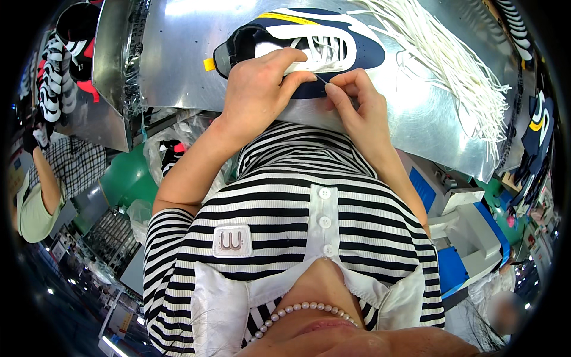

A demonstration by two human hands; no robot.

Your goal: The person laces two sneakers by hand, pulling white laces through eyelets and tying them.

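As the shoe (360, 50) points right, my right hand (361, 106) pinches a strand (321, 78); my left hand (257, 89) sits heelward, grip unclear.

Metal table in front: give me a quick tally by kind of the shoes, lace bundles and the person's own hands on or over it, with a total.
Navy-and-white shoe: 1
Bundle of loose white laces: 1
Hands, left hand and right hand: 2
Total: 4
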